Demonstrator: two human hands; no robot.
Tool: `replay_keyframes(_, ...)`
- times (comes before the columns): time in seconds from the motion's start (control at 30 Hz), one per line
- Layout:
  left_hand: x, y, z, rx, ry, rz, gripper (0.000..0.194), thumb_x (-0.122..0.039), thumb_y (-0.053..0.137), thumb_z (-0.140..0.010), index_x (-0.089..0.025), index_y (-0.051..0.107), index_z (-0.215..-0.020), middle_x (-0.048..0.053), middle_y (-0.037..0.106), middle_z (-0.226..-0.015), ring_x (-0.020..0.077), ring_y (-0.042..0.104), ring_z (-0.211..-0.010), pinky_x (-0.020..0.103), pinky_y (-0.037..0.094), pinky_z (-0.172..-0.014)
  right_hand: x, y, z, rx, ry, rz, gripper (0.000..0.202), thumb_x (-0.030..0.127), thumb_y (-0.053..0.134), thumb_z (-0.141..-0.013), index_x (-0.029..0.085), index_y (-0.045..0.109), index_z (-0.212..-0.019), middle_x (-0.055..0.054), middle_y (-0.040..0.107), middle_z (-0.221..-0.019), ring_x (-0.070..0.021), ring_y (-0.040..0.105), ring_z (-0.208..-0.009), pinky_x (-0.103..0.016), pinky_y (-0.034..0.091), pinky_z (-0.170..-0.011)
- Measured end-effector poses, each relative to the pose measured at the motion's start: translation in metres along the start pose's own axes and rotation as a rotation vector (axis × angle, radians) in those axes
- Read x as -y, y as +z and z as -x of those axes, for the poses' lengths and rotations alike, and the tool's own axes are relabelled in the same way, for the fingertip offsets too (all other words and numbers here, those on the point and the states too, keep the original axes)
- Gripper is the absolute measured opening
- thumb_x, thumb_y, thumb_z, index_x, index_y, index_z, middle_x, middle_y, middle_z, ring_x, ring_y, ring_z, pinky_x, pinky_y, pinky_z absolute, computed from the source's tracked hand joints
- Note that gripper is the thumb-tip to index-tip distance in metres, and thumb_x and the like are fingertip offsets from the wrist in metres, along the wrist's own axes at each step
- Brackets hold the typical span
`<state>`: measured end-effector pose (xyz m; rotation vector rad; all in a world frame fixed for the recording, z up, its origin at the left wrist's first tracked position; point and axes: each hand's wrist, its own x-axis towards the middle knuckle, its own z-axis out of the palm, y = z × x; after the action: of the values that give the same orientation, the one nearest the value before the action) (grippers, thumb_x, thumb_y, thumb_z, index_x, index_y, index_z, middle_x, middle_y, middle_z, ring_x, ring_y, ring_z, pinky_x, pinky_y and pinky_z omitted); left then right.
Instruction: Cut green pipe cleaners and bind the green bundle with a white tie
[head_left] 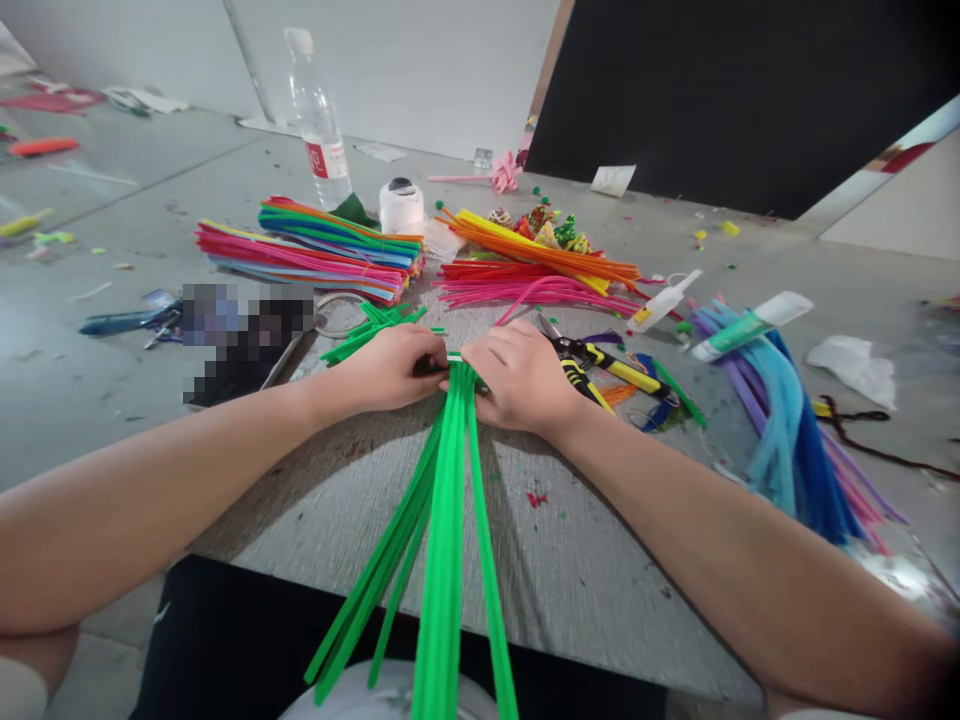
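A bundle of long green pipe cleaners hangs from between my hands toward the table's near edge, fanned into several strands. My left hand pinches the bundle's upper end from the left, its fingers curled. From the right, my right hand grips the same end with fingers folded over it. A small whitish strip shows between the fingertips, too small to make out fully. Short green pieces lie just beyond my left hand. Beside my right hand rest yellow-and-black pliers.
Multicolored pipe cleaner bundles and orange and red ones lie behind my hands. A water bottle stands at the back. Blue and purple stems and a glue tube lie right; a dark, partly pixelated object lies left.
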<state>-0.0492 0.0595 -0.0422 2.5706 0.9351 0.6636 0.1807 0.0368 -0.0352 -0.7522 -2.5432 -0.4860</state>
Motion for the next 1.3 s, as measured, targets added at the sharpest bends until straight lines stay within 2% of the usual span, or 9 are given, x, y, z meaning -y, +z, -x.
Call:
replay_keyframes(0.1,-0.001,-0.001,0.0,0.014,-0.01,0.014,0.016,-0.033,0.067,-0.087,-0.019,0.064,-0.081,0.001,0.061,-0.073,0.0167,0.054,-0.071,0.029,0.037,-0.066,0.0,0.001,0.001,-0.006,-0.002,0.001,0.031,0.044,0.058,-0.1,0.017,0.067,-0.088,-0.008,0.069,-0.077,-0.0239,0.054,-0.075,-0.039,0.026,-0.071)
replay_keyframes(0.27,0.001,0.002,-0.002,0.011,-0.025,0.014,0.011,-0.028,0.067,-0.084,-0.018,0.062,-0.08,0.001,0.06,-0.073,0.0166,0.054,-0.071,0.029,0.037,-0.066,0.0,0.002,0.001,-0.005,0.001,0.014,0.032,0.045,0.058,-0.1,0.018,0.067,-0.086,-0.007,0.068,-0.074,-0.0232,0.053,-0.074,-0.039,0.026,-0.071)
replay_keyframes(0.47,-0.003,-0.001,-0.003,0.009,-0.107,0.009,0.012,-0.029,0.067,-0.085,-0.018,0.065,-0.08,0.0,0.061,-0.071,0.0153,0.053,-0.066,0.029,0.035,-0.063,-0.001,0.002,0.001,-0.053,-0.019,0.012,0.039,0.049,0.054,-0.103,0.017,0.067,-0.086,-0.007,0.068,-0.074,-0.023,0.055,-0.073,-0.039,0.027,-0.071)
replay_keyframes(0.6,-0.003,-0.005,0.0,-0.005,-0.05,0.029,0.012,-0.03,0.069,-0.086,-0.018,0.066,-0.084,0.0,0.063,-0.073,0.0153,0.055,-0.068,0.028,0.038,-0.064,0.001,0.001,0.0,-0.026,0.008,-0.005,0.041,0.05,0.053,-0.104,0.017,0.067,-0.085,-0.007,0.068,-0.073,-0.0232,0.055,-0.072,-0.04,0.027,-0.071)
replay_keyframes(0.73,0.001,-0.001,-0.001,-0.01,-0.005,-0.019,0.007,-0.023,0.069,-0.084,-0.019,0.065,-0.081,0.002,0.065,-0.076,0.0166,0.058,-0.073,0.029,0.04,-0.066,0.001,-0.002,-0.001,0.019,0.045,-0.027,0.041,0.052,0.052,-0.103,0.019,0.067,-0.085,-0.008,0.069,-0.075,-0.0238,0.055,-0.074,-0.04,0.027,-0.072)
replay_keyframes(0.97,0.003,0.006,-0.005,-0.024,-0.05,-0.103,0.007,-0.025,0.07,-0.084,-0.019,0.069,-0.083,0.004,0.068,-0.078,0.0202,0.062,-0.077,0.031,0.044,-0.069,0.0,-0.003,-0.001,0.02,0.032,-0.008,0.04,0.051,0.053,-0.103,0.019,0.068,-0.085,-0.007,0.067,-0.074,-0.0238,0.054,-0.074,-0.04,0.027,-0.073)
replay_keyframes(1.07,0.003,0.005,-0.004,-0.014,-0.061,-0.124,0.009,-0.027,0.069,-0.085,-0.018,0.069,-0.083,0.005,0.068,-0.079,0.021,0.062,-0.077,0.032,0.043,-0.069,0.0,-0.003,-0.001,0.002,0.019,0.012,0.04,0.05,0.053,-0.103,0.018,0.068,-0.084,-0.007,0.066,-0.072,-0.0231,0.053,-0.073,-0.04,0.026,-0.073)
replay_keyframes(1.2,0.003,0.0,-0.003,0.013,-0.008,-0.133,0.011,-0.029,0.068,-0.086,-0.018,0.068,-0.089,0.006,0.069,-0.084,0.0218,0.063,-0.081,0.033,0.044,-0.072,0.0,-0.003,-0.001,0.019,0.029,0.011,0.04,0.051,0.053,-0.103,0.019,0.067,-0.084,-0.007,0.065,-0.072,-0.023,0.052,-0.073,-0.039,0.026,-0.073)
replay_keyframes(1.3,0.002,-0.001,-0.003,0.022,-0.041,-0.135,0.015,-0.032,0.071,-0.086,-0.018,0.067,-0.091,0.005,0.069,-0.083,0.021,0.063,-0.078,0.032,0.044,-0.07,-0.001,-0.002,0.0,0.018,0.026,0.0,0.037,0.05,0.055,-0.101,0.019,0.067,-0.085,-0.006,0.065,-0.072,-0.0233,0.053,-0.073,-0.039,0.026,-0.072)
